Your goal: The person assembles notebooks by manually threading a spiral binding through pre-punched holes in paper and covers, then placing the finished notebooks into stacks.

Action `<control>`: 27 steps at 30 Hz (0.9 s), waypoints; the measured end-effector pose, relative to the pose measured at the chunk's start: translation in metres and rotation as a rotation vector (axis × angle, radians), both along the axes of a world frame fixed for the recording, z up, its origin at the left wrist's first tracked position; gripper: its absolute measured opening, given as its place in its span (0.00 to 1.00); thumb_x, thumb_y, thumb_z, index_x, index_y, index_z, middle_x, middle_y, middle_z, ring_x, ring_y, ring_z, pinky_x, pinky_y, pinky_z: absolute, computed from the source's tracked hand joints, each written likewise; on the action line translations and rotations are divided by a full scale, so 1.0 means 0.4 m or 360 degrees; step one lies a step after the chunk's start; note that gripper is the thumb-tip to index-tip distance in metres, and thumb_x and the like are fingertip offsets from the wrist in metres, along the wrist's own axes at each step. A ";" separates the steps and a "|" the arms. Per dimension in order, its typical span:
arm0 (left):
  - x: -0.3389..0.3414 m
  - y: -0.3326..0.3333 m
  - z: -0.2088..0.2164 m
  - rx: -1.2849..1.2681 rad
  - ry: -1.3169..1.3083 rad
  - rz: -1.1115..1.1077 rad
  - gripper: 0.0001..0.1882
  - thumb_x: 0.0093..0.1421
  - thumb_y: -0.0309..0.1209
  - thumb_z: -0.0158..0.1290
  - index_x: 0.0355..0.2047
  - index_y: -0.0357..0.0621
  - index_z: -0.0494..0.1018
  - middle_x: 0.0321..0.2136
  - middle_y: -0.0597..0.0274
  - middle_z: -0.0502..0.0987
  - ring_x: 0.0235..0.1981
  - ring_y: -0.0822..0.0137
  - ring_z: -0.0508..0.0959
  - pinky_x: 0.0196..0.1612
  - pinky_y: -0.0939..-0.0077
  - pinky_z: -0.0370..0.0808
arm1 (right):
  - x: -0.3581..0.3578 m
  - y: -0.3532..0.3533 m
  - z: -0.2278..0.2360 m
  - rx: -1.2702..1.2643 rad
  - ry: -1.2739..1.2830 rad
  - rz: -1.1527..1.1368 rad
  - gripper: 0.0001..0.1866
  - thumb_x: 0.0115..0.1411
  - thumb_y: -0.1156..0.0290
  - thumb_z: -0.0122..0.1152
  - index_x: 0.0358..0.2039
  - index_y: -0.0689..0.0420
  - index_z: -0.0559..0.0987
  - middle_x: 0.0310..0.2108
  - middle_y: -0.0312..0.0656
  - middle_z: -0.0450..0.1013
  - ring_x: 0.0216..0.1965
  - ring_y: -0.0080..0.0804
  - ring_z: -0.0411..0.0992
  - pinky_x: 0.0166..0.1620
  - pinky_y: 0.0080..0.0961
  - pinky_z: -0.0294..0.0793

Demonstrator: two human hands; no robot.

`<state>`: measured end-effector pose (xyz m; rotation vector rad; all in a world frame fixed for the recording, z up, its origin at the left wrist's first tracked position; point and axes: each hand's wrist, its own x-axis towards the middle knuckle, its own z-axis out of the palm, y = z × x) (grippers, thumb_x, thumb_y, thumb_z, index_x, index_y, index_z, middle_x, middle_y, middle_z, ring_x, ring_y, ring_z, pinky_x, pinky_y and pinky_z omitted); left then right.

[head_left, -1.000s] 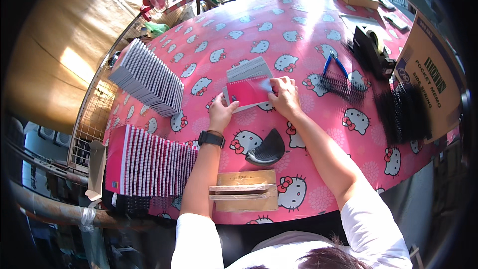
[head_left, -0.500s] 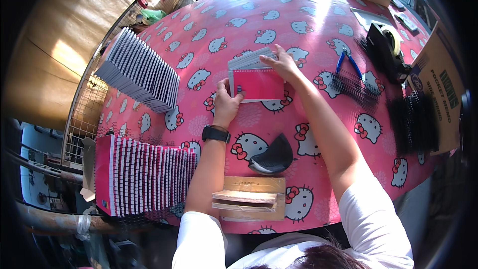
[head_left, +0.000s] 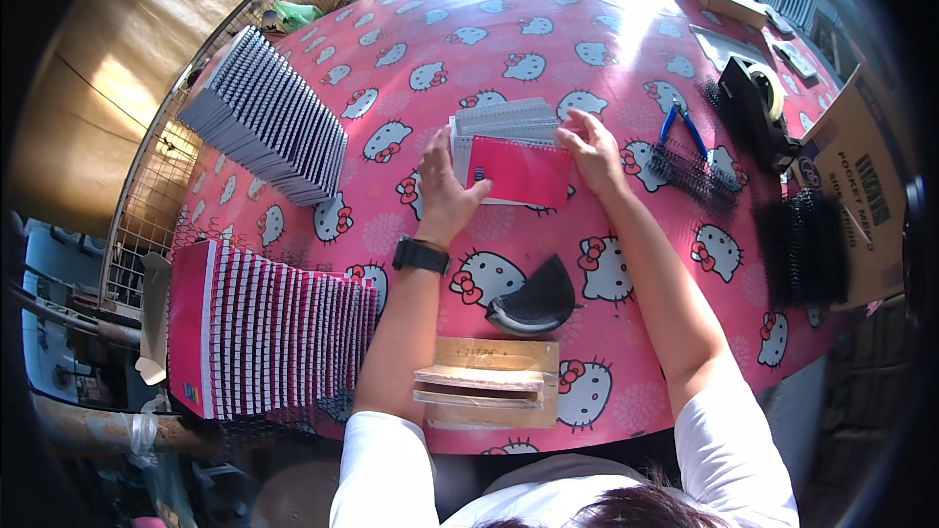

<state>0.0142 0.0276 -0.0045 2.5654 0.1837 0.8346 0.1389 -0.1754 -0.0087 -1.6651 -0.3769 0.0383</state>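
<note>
Near the middle of the table lies a loose stack of punched memo sheets (head_left: 504, 115), fanned unevenly along the far side. A pink cover (head_left: 523, 171) with a row of holes lies on top of it. My left hand (head_left: 448, 191), wearing a black watch at the wrist, grips the stack's left edge, its thumb pressed on the cover. At the far right corner my right hand (head_left: 595, 152) has its fingers bent, thumb and fingertips against the edges of the sheets. No binding coil shows on this stack.
Nearer me are a black curved dish (head_left: 533, 301) and a slotted wooden block (head_left: 489, 411). Rows of pink spiral memo pads (head_left: 274, 332) and grey-white pads (head_left: 264, 122) stand at left. Right are blue pliers (head_left: 684, 125), black coils (head_left: 804, 249), a tape dispenser (head_left: 758, 117) and a carton (head_left: 866, 205).
The pink cover has shifted slightly right on the sheets. My right hand has moved from above the far edge to the right corner; my left fingers have straightened along the left edge.
</note>
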 end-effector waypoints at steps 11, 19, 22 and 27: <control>-0.001 0.020 -0.005 -0.1072 0.0030 -0.0193 0.33 0.42 0.25 0.67 0.49 0.38 0.67 0.36 0.59 0.77 0.36 0.69 0.77 0.42 0.75 0.75 | -0.202 0.011 0.013 -0.0547 -0.0627 -0.0346 0.27 0.47 0.78 0.63 0.51 0.59 0.71 0.46 0.45 0.68 0.50 0.44 0.64 0.54 0.34 0.65; -0.011 0.028 -0.001 -0.1162 0.0034 -0.0255 0.29 0.43 0.22 0.66 0.47 0.39 0.68 0.34 0.64 0.76 0.35 0.73 0.75 0.39 0.78 0.75 | -0.207 0.023 0.010 -0.0685 -0.0895 -0.0330 0.30 0.44 0.78 0.63 0.51 0.62 0.69 0.49 0.47 0.66 0.53 0.46 0.61 0.54 0.38 0.64; -0.012 0.026 -0.004 -0.1056 0.0009 -0.0194 0.29 0.42 0.22 0.67 0.46 0.40 0.68 0.34 0.64 0.77 0.33 0.74 0.75 0.36 0.78 0.74 | -0.213 0.022 0.016 -0.0757 -0.0918 -0.0308 0.32 0.43 0.79 0.62 0.53 0.63 0.68 0.50 0.47 0.66 0.53 0.47 0.60 0.55 0.38 0.63; -0.013 0.014 0.006 -0.0958 0.0014 -0.0165 0.29 0.42 0.23 0.66 0.46 0.39 0.69 0.35 0.63 0.77 0.32 0.74 0.75 0.35 0.77 0.74 | -0.212 0.020 0.018 -0.0755 -0.0903 -0.0287 0.34 0.42 0.81 0.59 0.55 0.64 0.67 0.50 0.49 0.66 0.53 0.49 0.60 0.58 0.38 0.62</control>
